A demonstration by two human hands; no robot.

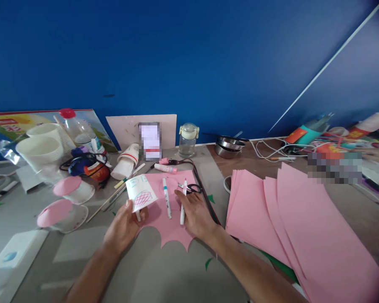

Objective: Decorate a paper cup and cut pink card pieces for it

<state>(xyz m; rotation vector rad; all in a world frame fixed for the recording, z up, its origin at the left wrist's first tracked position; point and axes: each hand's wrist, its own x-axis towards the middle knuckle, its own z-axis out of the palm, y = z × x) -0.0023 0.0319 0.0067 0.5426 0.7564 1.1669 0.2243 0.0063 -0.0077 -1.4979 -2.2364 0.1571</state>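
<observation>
My left hand (124, 225) holds a white paper cup (141, 192) with a pink crosshatched drawing and teal marks on its side. My right hand (194, 212) has its fingers on a white marker with a pink tip (183, 206), above a cut pink paper (173, 235) with a scalloped edge. Beside it on the paper lies a white marker with a teal band (167, 200). Black-handled scissors (194, 188) are just beyond my right fingers, partly hidden. A pink and white glue tube (165, 168) rests at the paper's far edge.
Pink-topped cups (74, 190) stand left, near stacked paper cups (41, 149) and a red-capped bottle (77, 126). A phone (150, 141), a glass jar (188, 141) and metal bowls (229, 147) line the wall. Pink sheets (306, 223) lie right, below white cables (271, 151).
</observation>
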